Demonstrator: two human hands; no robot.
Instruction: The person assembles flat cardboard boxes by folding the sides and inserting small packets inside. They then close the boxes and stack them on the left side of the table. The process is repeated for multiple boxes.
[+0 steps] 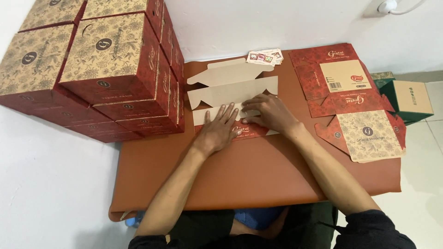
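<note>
A low brown mat (258,180) spreads across the middle, lying on a pale, smooth floor (50,184) that runs out to its left and right. Behind the mat rises a plain white wall (277,23), evenly lit, with a white fitting and cable (392,6) high up, toward the mat's far right corner. Soft light, no hard shadows anywhere.

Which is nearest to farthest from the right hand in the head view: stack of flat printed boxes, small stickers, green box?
From the right hand:
1. Small stickers, just beyond it near the wall.
2. Stack of flat printed boxes, further to its right on the brown mat.
3. Green box, far right, on the floor off the mat.
</note>
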